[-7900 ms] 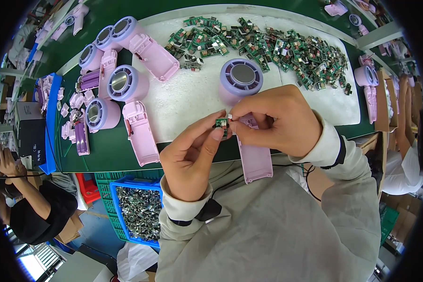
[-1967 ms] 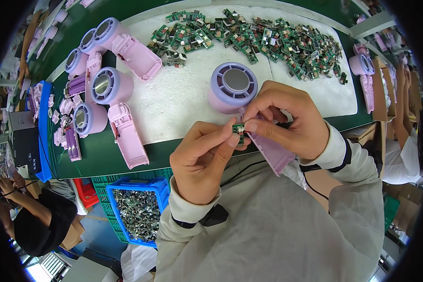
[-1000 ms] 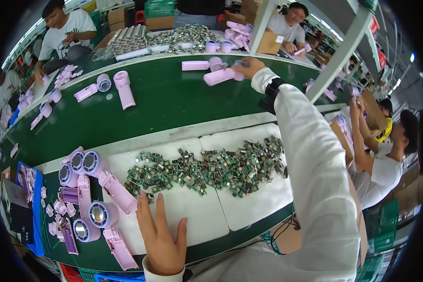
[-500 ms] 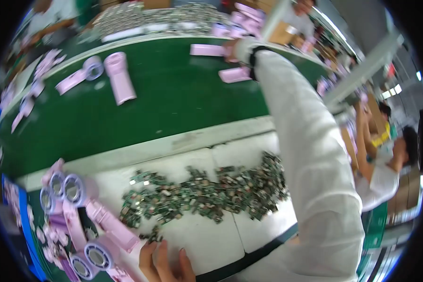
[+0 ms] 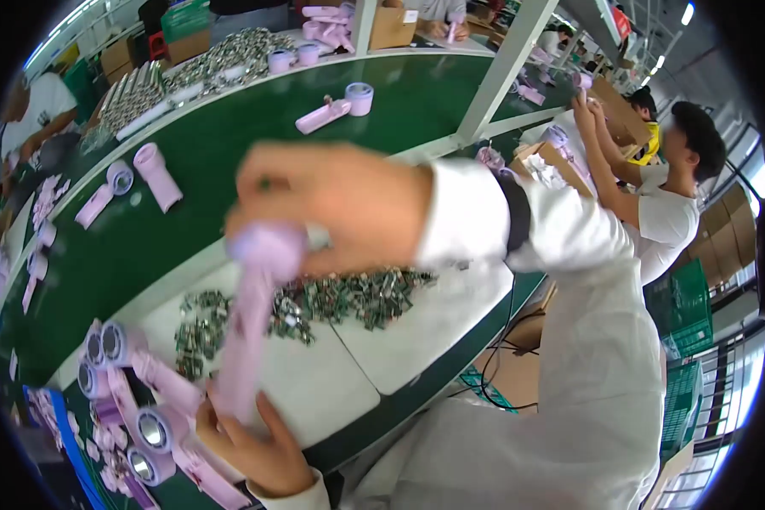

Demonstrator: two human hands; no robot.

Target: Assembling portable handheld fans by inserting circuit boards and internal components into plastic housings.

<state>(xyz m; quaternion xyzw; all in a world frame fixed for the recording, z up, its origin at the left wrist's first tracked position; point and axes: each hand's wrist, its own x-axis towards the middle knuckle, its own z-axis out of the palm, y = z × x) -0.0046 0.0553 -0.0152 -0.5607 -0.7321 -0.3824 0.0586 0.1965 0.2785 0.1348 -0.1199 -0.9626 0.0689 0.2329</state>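
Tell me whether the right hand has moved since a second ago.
Yes. The right hand has come back from the far green belt toward the white mat, now holding a pink fan part.

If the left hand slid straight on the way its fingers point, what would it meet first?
Probably the scattered green circuit parts on the white mat, beyond the pink handle it touches; left hand depth is unclear.

Right arm's back from the far belt

The right hand (image 5: 331, 208) now grips a pink handheld fan (image 5: 251, 327) up close, blurred; the left hand (image 5: 251, 446) has left the white mat for its lower end.
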